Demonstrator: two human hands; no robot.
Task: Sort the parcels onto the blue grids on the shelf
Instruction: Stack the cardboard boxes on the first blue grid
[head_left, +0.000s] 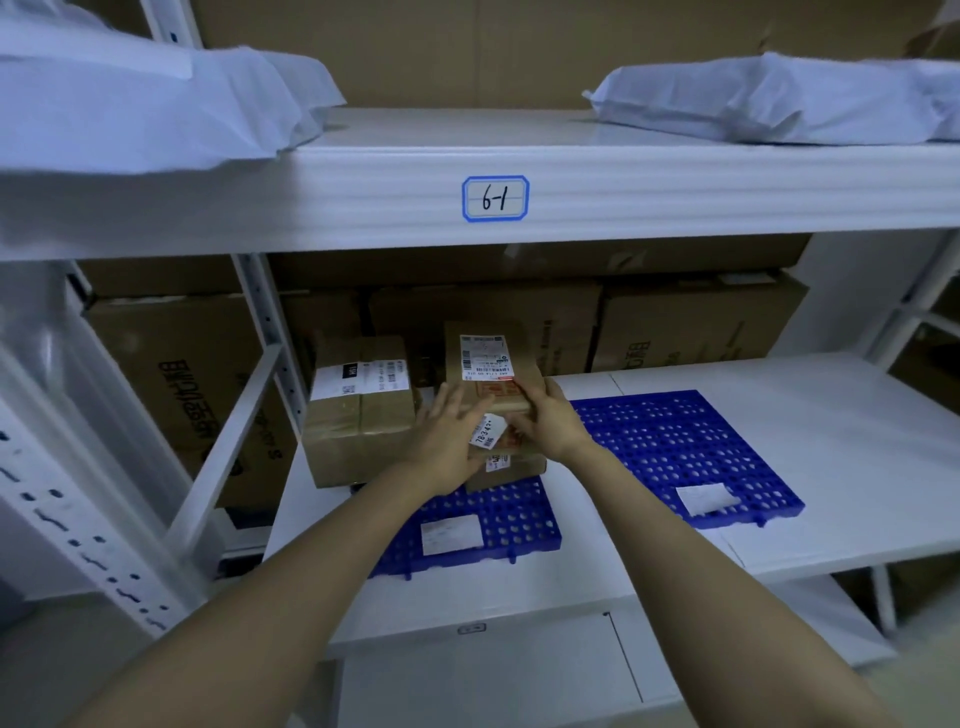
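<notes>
Head | left hand (447, 441) spread on cardboard parcel (485, 376) | right hand (551, 427) grips its edge | perforated blue grid (519, 522)

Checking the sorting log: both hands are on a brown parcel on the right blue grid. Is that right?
No. The head view shows the left hand and right hand on a brown parcel stacked on the left blue grid; the right blue grid holds only a paper slip.
</notes>
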